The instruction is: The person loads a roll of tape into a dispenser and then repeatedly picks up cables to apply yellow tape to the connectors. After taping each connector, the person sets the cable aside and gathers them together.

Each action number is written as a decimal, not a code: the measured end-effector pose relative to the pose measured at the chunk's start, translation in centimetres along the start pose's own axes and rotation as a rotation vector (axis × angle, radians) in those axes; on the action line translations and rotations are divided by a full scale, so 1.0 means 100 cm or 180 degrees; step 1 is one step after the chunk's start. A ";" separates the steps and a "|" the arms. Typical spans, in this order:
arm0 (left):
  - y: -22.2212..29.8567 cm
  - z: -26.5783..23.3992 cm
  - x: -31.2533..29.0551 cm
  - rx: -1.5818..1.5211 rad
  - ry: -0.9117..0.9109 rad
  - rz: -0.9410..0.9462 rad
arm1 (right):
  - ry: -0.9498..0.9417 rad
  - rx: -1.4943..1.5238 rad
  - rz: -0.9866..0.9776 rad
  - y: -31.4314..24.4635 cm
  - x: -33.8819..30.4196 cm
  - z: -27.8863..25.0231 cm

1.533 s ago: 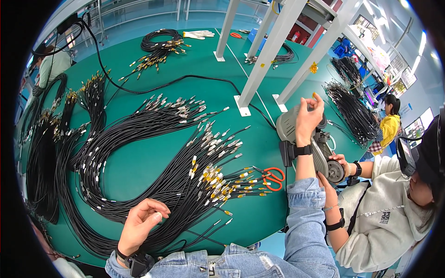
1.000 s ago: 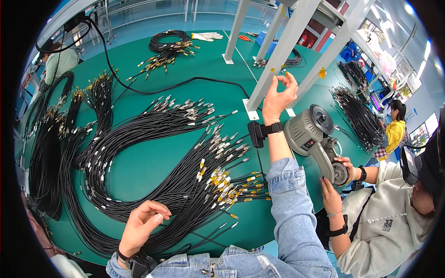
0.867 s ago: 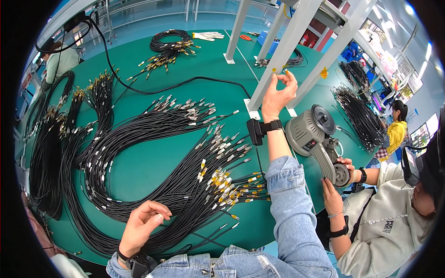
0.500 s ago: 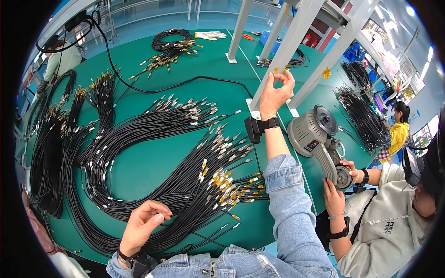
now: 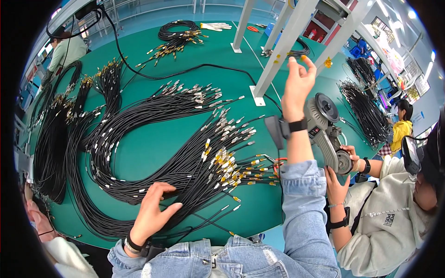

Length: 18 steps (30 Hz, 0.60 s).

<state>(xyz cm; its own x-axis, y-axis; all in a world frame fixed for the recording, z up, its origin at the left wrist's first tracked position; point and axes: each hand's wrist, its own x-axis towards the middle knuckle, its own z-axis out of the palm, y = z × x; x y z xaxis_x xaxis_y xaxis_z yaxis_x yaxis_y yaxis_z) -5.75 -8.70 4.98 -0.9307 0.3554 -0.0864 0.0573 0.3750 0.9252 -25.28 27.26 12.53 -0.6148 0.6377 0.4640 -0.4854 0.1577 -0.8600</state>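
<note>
Over the near part of a large bundle of black cables [image 5: 162,183], my left hand [image 5: 155,211] is open, its thumb apart from the fingers. The cables curve across the table, their metal-tipped ends and white and yellow tags fanning to the right. My right hand [image 5: 299,88] is raised beside a grey metal post [image 5: 274,65], thumb and fingers apart. A small yellow patch [image 5: 304,58] shows at one fingertip; whether it is stuck there cannot be told. Small yellow pieces [image 5: 277,59] cling to the post. Red-handled pliers [image 5: 278,163] lie by the cable ends, partly behind my right forearm.
On the right, a co-worker's hands [image 5: 337,185] touch a grey motorised machine [image 5: 321,121]. More cable bundles lie at the left [image 5: 51,153], at the back [image 5: 178,34] and far right [image 5: 366,109]. A white glove [image 5: 216,26] rests on the green table [image 5: 139,155].
My right hand has moved away from the post to the right, and its pinched fingers have parted. My left hand has shifted right over the cables and spread. The view has shifted slightly.
</note>
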 end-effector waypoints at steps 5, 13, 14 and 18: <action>-0.007 0.026 -0.008 0.1698 -0.0035 0.0532 | -0.0578 0.0456 0.0573 -0.061 -0.021 -0.044; -0.002 0.042 -0.029 0.2675 -0.0377 0.0847 | -0.0983 0.0683 0.1041 -0.109 -0.066 -0.111; -0.002 0.042 -0.030 0.2878 -0.0389 0.0967 | -0.1033 0.0747 0.1051 -0.108 -0.069 -0.119; -0.002 0.041 -0.034 0.2850 -0.0549 0.0934 | -0.1130 0.0965 0.1125 -0.106 -0.082 -0.143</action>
<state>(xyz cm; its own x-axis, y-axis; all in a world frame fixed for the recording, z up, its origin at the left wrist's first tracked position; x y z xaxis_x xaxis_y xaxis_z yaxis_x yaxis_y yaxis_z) -1.08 -6.48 3.54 -0.7735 0.6336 -0.0154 0.6011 0.7411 0.2990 -6.21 31.15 14.78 -0.9170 0.3124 0.2480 -0.3371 -0.2748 -0.9005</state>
